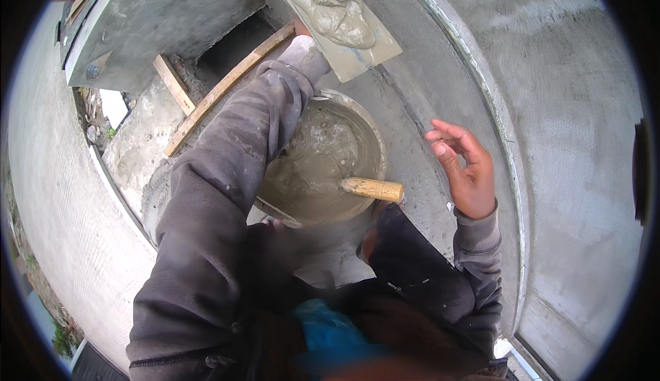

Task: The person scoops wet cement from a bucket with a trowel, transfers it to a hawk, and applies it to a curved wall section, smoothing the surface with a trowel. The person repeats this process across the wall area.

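My left arm reaches far forward, and my left hand (301,27) grips a flat mortar board (381,49) from beneath; its fingers are mostly hidden. A heap of wet grey mortar (337,13) lies on the board. Below it stands a round bucket (377,130) with more wet mortar (323,144) inside. A wooden tool handle (375,188) sticks out of the mortar across the bucket's near right rim; the tool's other end is buried. To the right of the bucket, my right hand (469,171) hangs in the air, empty, with its fingers loosely apart and slightly bent.
A long wooden strip (230,89) and a shorter wood piece (173,84) lie at the left beside a dark opening (237,45). A plastered wall (570,106) rises on the right, edged by a pale curved strip (505,126). My knees flank the bucket's near side.
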Demonstrator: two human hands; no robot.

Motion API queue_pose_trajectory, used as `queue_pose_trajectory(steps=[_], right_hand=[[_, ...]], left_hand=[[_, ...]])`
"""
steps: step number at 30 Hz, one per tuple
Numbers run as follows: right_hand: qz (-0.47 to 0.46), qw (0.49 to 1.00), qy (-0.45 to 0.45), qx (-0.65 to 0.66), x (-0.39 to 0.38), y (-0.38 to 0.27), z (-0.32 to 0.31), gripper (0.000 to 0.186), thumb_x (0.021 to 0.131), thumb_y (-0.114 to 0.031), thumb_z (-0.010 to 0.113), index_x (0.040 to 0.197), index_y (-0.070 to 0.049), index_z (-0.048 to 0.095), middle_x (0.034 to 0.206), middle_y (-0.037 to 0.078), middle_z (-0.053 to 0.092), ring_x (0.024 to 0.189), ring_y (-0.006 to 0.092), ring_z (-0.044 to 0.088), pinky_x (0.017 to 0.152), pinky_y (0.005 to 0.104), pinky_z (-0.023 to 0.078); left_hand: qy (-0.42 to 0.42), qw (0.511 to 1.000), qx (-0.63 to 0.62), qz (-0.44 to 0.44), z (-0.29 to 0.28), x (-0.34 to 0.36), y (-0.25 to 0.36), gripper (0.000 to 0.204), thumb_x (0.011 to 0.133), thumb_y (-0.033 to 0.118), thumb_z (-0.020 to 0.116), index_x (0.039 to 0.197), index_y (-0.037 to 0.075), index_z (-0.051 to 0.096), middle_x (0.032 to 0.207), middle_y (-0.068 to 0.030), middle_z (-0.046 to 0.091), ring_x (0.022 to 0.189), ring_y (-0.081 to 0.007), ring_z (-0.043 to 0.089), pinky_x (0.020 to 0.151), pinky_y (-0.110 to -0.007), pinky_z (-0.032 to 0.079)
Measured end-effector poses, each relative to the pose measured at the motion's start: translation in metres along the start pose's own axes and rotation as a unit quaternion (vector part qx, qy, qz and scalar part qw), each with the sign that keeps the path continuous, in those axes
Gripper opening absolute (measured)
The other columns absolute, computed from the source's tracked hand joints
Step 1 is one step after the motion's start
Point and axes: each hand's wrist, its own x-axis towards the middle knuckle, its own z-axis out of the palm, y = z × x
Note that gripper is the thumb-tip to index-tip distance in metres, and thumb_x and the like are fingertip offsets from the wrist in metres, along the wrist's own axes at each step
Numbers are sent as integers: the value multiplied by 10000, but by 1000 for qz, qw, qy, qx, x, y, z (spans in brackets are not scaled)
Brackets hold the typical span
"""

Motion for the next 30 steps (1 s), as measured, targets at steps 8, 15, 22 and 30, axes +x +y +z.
queue_pose_trajectory(steps=[8,15,22,30], right_hand=[[28,993,34,109,32,33,-29,282,938,-153,638,1172,3,631,976,102,692,922,150,636,849,301,487],[50,989,11,135,53,55,-45,263,924,-126,649,1154,2,645,963,99,699,926,153,640,827,282,490],[-69,997,-42,10,108,70,-5,319,900,-93,648,1203,-5,602,1028,141,639,905,218,638,811,306,508],[-121,897,-26,-424,249,130,123,364,878,-104,524,1161,125,523,1122,197,568,1030,321,563,880,391,505]], left_hand=[[227,946,139,187,-91,60,-30,366,981,268,497,1142,-41,608,1050,-169,682,886,-322,687,787,-430,577],[411,837,324,160,-68,87,-58,506,1006,449,461,1155,-19,584,940,-129,670,762,-223,657,641,-376,548],[456,709,536,44,-67,110,-47,594,975,535,471,1246,17,574,1022,-101,650,827,-205,612,693,-371,510],[344,546,750,-140,-66,102,-3,636,960,543,490,1330,31,561,1279,-145,620,1096,-270,601,878,-355,478]])
